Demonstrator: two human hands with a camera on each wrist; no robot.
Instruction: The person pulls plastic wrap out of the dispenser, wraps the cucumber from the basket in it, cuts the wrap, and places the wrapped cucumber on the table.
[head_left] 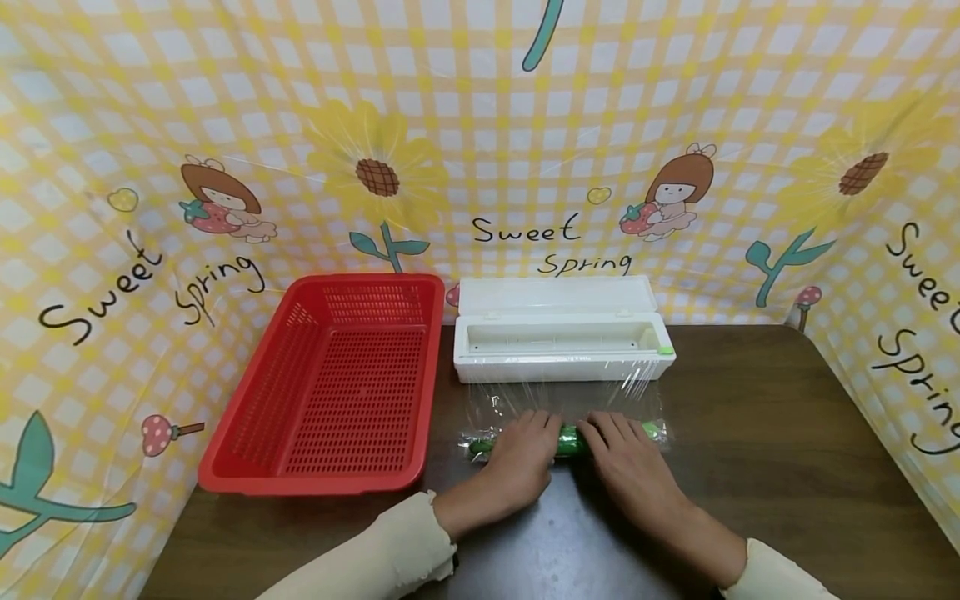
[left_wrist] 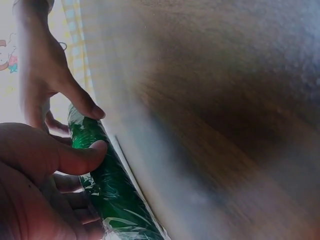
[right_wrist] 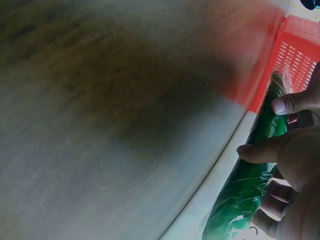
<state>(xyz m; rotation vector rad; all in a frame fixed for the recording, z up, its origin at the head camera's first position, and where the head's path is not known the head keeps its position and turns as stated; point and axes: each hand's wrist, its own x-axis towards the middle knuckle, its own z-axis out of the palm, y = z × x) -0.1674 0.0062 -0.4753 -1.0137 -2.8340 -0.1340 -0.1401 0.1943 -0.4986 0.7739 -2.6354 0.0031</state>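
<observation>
The cucumber (head_left: 568,442) lies crosswise at the worktop (head_left: 780,417), in front of the box (head_left: 555,368) and parallel to its long side. Film (head_left: 562,402) encloses the cucumber, with loose, crinkled film at its left end. From the cucumber, the film runs as a transparent sheet to the front edge of the box.

The left hand (head_left: 523,454) and right hand (head_left: 628,460) hold the cucumber side by side. The fingers of both are clamped on it: each thumb bears on the near side, the remaining fingers on the far side. A short length of cucumber shows between the hands.

The box is white, long and narrow. Its lid (head_left: 555,296) is raised at the rear, exposing a long trough. A green tab (head_left: 665,350) sits at the right end of the front edge.

The basket (head_left: 437,375) is red and open-topped, and stands upright just beside the box on the left. Its perforated walls and bottom are visible through the open top.
</observation>
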